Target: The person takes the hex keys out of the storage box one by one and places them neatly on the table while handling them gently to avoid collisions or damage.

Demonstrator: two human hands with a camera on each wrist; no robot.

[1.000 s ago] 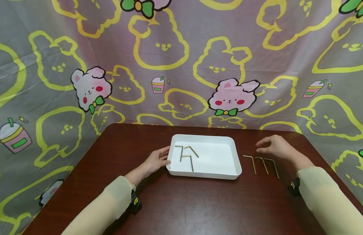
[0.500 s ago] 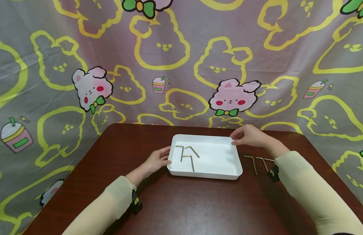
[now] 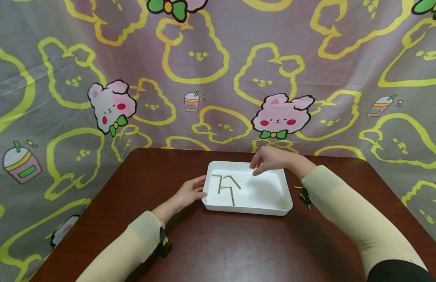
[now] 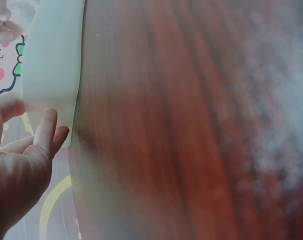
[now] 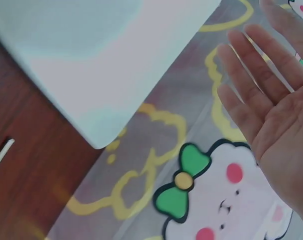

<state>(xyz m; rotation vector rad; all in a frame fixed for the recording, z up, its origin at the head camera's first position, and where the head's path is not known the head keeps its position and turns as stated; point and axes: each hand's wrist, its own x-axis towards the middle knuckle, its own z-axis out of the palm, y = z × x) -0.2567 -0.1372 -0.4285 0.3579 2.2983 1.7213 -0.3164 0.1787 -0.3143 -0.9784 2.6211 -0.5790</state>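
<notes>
A white rectangular tray lies on the table with three brass-coloured L-shaped hex keys in its left half. At the tray's left end my left hand holds the corner, thumb by the front rim and fingers along the end wall. Above the tray's back right part hovers my right hand, fingers loose and nothing in them; the right wrist view shows that palm facing the camera. Another hex key shows partly to the right of the tray, mostly behind the right wrist camera.
The dark reddish-brown table ends at the back against a patterned cloth. The cloth also rises along both sides. The right sleeve crosses over the table's right side and hides what lies there.
My right hand has moved left from above the hex keys on the right, past the tray's right corner, to over the tray. The left hand and tray stay in place.
</notes>
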